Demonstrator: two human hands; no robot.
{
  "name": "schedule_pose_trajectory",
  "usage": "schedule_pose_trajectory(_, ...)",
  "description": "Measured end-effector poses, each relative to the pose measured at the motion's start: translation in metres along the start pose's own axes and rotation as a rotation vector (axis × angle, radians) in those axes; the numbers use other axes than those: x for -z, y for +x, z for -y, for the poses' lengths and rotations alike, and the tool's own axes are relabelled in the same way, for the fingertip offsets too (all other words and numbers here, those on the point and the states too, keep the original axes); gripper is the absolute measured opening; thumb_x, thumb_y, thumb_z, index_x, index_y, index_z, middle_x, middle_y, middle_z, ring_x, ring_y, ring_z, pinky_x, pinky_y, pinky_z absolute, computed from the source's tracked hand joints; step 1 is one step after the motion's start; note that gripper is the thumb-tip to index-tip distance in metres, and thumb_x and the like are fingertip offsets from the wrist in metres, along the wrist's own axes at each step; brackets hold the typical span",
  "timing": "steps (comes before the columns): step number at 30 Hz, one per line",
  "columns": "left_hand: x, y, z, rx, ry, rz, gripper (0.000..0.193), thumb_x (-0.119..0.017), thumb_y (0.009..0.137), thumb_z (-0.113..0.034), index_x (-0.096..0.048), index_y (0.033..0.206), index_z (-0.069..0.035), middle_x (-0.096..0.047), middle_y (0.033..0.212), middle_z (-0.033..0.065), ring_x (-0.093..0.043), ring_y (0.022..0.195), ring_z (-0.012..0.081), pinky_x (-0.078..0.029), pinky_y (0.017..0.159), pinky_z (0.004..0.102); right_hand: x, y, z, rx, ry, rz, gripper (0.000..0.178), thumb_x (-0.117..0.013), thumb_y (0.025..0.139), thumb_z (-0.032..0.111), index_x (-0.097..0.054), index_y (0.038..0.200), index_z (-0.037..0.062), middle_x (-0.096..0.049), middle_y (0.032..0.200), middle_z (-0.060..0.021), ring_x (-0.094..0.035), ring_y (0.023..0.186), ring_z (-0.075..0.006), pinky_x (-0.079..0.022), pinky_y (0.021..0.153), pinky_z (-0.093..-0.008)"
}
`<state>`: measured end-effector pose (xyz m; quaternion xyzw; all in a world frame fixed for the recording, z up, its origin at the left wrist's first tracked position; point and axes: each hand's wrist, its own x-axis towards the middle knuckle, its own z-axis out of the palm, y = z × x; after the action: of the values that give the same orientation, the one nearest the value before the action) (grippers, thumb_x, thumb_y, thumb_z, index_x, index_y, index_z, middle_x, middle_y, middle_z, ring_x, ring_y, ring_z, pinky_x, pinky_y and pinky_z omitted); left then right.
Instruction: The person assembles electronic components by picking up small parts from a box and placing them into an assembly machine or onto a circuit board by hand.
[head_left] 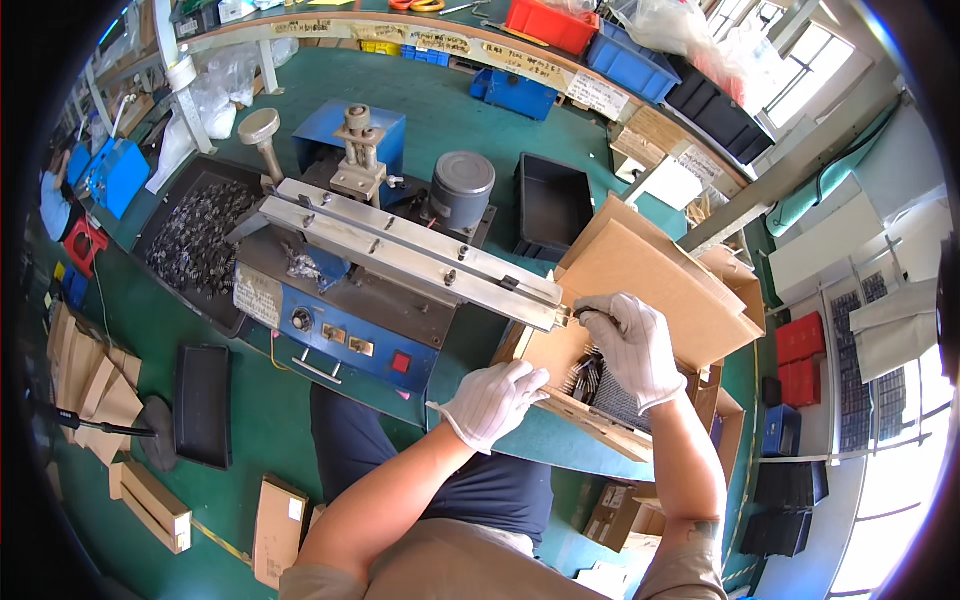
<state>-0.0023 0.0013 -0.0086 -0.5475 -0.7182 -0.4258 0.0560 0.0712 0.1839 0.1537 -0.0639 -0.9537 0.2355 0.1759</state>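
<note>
Both my hands wear white striped work gloves. My right hand [635, 345] is over an open cardboard box [620, 433], its fingers pinched on a small dark part [582, 311] beside the end of a long metal rail [410, 245]. My left hand [490, 402] is at the box's near left edge, fingers curled together against the rim. Inside the box lie many small dark metal parts [588, 372] and a dark layer of packed pieces [620, 398], partly hidden by my right hand. The rail slopes down across a blue machine [335, 340] with a knob and a red switch.
A black tray heaped with small dark parts [195, 235] is left of the machine. Behind stand a grey cylinder [463, 185] and a black bin [553, 205]. Cardboard flaps [660, 285] rise beyond the box. A black tray [203, 405] and flattened cartons [95, 380] lie lower left.
</note>
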Motion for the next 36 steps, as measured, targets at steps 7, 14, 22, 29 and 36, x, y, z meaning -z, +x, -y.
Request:
schedule_pose_trajectory(7, 0.0, 0.001, -0.002, -0.003, 0.006, -0.002, 0.024, -0.076, 0.091, -0.019, -0.064, 0.111, -0.016, -0.06, 0.096, 0.0066, -0.069, 0.079, 0.0294, -0.057, 0.066, 0.0434, -0.017, -0.001, 0.008, -0.063, 0.08, -0.072, 0.012, -0.075, 0.094, 0.007, -0.077, 0.106, 0.0034, -0.075, 0.091, -0.0145, -0.073, 0.085, -0.0314, -0.058, 0.078, -0.0383)
schedule_pose_trajectory(14, -0.001, -0.001, 0.0, -0.007, 0.003, -0.017, 0.025, -0.077, 0.089, -0.016, -0.067, 0.112, -0.013, -0.06, 0.095, 0.0073, -0.069, 0.08, 0.0299, -0.057, 0.067, 0.043, -0.022, 0.008, 0.0, -0.066, 0.14, -0.252, 0.029, -0.08, 0.094, 0.013, -0.078, 0.122, 0.0081, -0.07, 0.088, -0.012, -0.069, 0.081, -0.0293, -0.057, 0.077, -0.0371)
schedule_pose_trajectory(22, -0.004, -0.001, 0.001, 0.005, -0.054, -0.035, 0.029, -0.081, 0.085, -0.014, -0.071, 0.113, -0.012, -0.065, 0.096, 0.0072, -0.07, 0.08, 0.0306, -0.059, 0.069, 0.0426, -0.017, -0.015, -0.064, -0.047, -0.682, 0.587, 0.026, -0.071, 0.09, 0.022, -0.08, 0.115, 0.0179, -0.074, 0.113, -0.0085, -0.069, 0.106, -0.0335, -0.055, 0.093, -0.0479)
schedule_pose_trajectory(29, -0.004, 0.0, -0.001, 0.012, -0.052, -0.022, 0.028, -0.081, 0.086, -0.014, -0.072, 0.113, -0.011, -0.066, 0.097, 0.0074, -0.071, 0.081, 0.0306, -0.059, 0.069, 0.0425, -0.022, -0.014, -0.081, 0.035, -0.66, 0.679, 0.02, -0.065, 0.096, 0.024, -0.08, 0.107, 0.0153, -0.073, 0.11, -0.0098, -0.066, 0.112, -0.0306, -0.051, 0.095, -0.0479)
schedule_pose_trajectory(36, -0.002, -0.002, 0.002, 0.005, -0.038, -0.02, 0.029, -0.079, 0.087, -0.016, -0.071, 0.115, -0.013, -0.066, 0.099, 0.007, -0.071, 0.081, 0.0304, -0.059, 0.069, 0.0425, -0.002, -0.008, -0.039, -0.262, 0.049, 0.294, 0.014, -0.064, 0.098, 0.006, -0.075, 0.106, 0.0012, -0.069, 0.092, -0.0155, -0.07, 0.09, -0.0321, -0.057, 0.083, -0.0397)
